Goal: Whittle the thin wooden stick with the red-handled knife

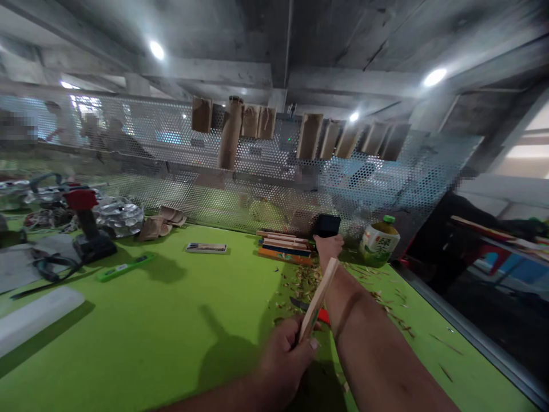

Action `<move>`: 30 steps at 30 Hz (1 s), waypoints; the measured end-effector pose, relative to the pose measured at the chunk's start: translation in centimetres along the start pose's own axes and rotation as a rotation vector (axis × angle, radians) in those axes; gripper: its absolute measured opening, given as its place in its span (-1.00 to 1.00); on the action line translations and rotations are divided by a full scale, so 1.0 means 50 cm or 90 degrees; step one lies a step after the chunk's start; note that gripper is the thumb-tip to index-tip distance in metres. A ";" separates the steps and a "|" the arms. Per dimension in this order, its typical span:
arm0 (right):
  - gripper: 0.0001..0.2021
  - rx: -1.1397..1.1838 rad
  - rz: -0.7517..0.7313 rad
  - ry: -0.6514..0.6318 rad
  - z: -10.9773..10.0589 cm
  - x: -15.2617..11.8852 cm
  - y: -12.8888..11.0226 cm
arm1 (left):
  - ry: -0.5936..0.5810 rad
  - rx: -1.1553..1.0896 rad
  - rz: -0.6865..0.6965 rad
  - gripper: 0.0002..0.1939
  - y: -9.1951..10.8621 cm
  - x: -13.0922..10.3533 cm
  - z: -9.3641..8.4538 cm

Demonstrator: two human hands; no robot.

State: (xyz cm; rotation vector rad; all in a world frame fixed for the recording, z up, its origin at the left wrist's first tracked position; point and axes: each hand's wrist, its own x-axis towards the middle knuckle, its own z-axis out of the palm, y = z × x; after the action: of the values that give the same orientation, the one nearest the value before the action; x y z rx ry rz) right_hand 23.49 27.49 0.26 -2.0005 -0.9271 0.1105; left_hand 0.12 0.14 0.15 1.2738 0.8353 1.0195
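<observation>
My left hand (285, 357) is closed round the lower end of a pale wooden strip (319, 294), which tilts up to the right. My right hand (329, 245) reaches to the back of the table, its fingers at a black box-like object (328, 224) by the perforated screen; how it grips is hard to make out. A knife with a red handle (323, 316) lies partly behind the strip, its dark blade pointing left. Wood shavings (302, 280) are scattered around it. Just left of my right hand is a stack of wooden strips (285, 246).
A green tea bottle (380, 241) stands at the back right. On the green table (171, 332) are a narrow tray (206, 248), a green cutter (126, 267), a red-topped power tool (88, 220) and a white block (38, 317). Wooden pieces hang on the screen (266, 194). People are behind it.
</observation>
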 end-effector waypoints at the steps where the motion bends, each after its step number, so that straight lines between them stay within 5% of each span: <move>1: -0.15 -0.002 0.002 0.014 0.002 0.002 0.000 | -0.001 -0.004 -0.005 -0.75 0.002 -0.001 0.001; 5: -0.23 -0.011 0.015 0.062 0.007 0.011 0.002 | -0.016 -0.017 -0.015 -0.69 0.007 -0.003 0.002; 10: -0.61 -0.022 0.028 0.080 0.010 0.021 0.003 | -0.017 -0.018 -0.014 -0.72 0.012 -0.005 0.002; 15: -0.64 -0.029 0.023 0.086 0.014 0.018 -0.002 | -0.018 -0.009 -0.012 -0.73 0.015 -0.005 0.002; 22: -0.09 -0.034 0.010 0.089 0.008 0.002 0.005 | -0.023 0.007 -0.006 -0.72 -0.005 -0.002 -0.001; 30: -0.05 -0.042 0.002 0.101 -0.008 -0.003 0.008 | -0.047 -0.015 -0.028 -0.72 0.006 -0.007 0.004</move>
State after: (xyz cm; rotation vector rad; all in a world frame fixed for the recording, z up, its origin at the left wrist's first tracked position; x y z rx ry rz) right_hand 23.77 26.97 0.16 -2.0395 -0.8354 -0.0774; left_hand 0.13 -0.23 0.45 1.2610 0.7890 0.9393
